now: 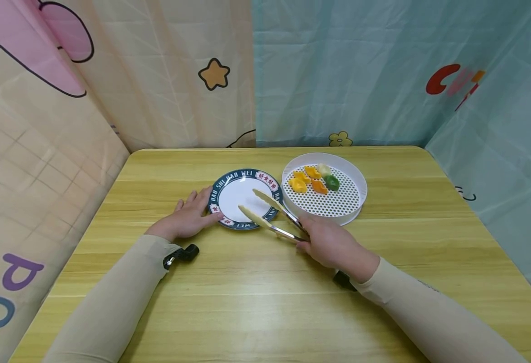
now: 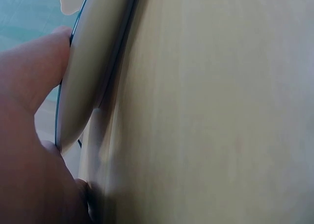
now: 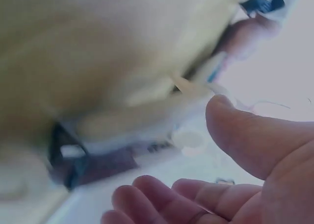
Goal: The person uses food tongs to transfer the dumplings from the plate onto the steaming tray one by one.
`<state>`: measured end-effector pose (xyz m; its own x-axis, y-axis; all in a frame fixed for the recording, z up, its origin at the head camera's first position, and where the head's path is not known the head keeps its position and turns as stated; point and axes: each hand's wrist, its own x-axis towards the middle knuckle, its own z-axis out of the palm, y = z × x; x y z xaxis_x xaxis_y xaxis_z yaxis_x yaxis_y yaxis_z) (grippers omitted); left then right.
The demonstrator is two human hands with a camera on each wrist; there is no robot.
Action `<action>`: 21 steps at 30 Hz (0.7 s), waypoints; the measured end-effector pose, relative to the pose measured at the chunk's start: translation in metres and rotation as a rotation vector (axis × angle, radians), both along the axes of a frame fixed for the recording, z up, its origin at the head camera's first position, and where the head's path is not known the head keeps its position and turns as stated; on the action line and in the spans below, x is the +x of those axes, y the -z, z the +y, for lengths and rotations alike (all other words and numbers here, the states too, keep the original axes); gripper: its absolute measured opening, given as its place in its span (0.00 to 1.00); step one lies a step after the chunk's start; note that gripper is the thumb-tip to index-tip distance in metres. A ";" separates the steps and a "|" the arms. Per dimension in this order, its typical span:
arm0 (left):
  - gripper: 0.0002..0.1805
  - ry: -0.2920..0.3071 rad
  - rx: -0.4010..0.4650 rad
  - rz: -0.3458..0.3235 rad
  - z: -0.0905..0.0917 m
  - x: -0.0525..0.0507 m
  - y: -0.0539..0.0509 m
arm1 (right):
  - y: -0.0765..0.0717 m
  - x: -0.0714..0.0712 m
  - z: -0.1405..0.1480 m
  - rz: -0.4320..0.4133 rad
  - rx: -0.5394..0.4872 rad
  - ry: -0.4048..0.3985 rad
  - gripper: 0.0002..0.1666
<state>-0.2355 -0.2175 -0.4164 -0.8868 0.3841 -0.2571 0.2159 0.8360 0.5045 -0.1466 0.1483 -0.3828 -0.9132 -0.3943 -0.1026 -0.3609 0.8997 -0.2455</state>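
Note:
In the head view, a round plate (image 1: pixel 242 194) with a dark patterned rim lies on the table. My left hand (image 1: pixel 188 217) holds its left edge, the thumb over the rim; in the left wrist view the thumb (image 2: pixel 44 62) touches the plate's edge (image 2: pixel 91 62). My right hand (image 1: pixel 333 244) grips metal tongs (image 1: pixel 288 233) with pale yellow tips, spread apart above the plate with nothing between them. To the plate's right, a white perforated steamer tray (image 1: pixel 338 204) bears several dumplings, among them a yellow one (image 1: pixel 298 185), an orange one (image 1: pixel 318 186) and a green one (image 1: pixel 332 182). The right wrist view is blurred.
The wooden table (image 1: pixel 247 302) has rounded back corners. Patterned curtains (image 1: pixel 338 75) hang behind it and at both sides. The steamer tray's raised wall stands right beside the plate. Dark wrist straps (image 1: pixel 181 256) are on both arms.

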 end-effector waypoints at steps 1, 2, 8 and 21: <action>0.55 0.000 -0.002 -0.001 0.000 0.000 0.001 | -0.003 0.001 0.002 0.002 -0.002 0.007 0.23; 0.55 0.000 -0.003 -0.002 -0.001 -0.001 0.001 | -0.007 0.001 0.004 0.004 -0.007 0.016 0.24; 0.56 -0.006 -0.015 -0.007 -0.005 -0.003 0.008 | -0.036 -0.002 0.032 0.076 -0.069 0.088 0.34; 0.54 -0.011 -0.017 0.022 -0.012 -0.002 0.007 | -0.044 -0.025 0.105 0.223 -0.195 0.261 0.28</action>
<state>-0.2379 -0.2299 -0.4239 -0.8963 0.3704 -0.2438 0.2181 0.8469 0.4850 -0.1719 0.2529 -0.3389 -0.9768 -0.1379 0.1639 -0.1897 0.9125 -0.3624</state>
